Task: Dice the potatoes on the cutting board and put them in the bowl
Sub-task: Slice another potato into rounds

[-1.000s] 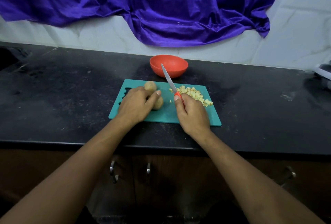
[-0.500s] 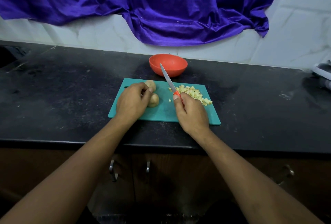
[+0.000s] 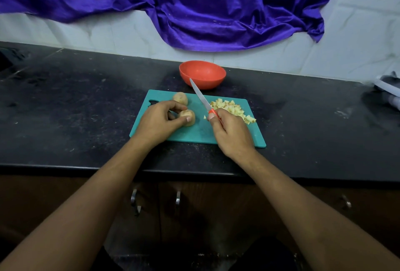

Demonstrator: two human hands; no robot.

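Potato point(image 3: 191, 115) sat pinched in my left hand point(image 3: 157, 122), knife point(image 3: 200, 95) gripped in my right hand point(image 3: 232, 135) at three o'clock; dicing midway, I judged a halving cut next.

Bowl point(image 3: 208, 82) behind board point(image 3: 194, 134) (dice point(image 3: 232, 108) at right)

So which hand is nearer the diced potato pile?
Right. The right hand, gripping the knife, sits just beside the diced potato pile; the left hand holds a potato further left.

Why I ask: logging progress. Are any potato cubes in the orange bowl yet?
No, the orange bowl shows a bare inside; the cubes lie piled on the cutting board.
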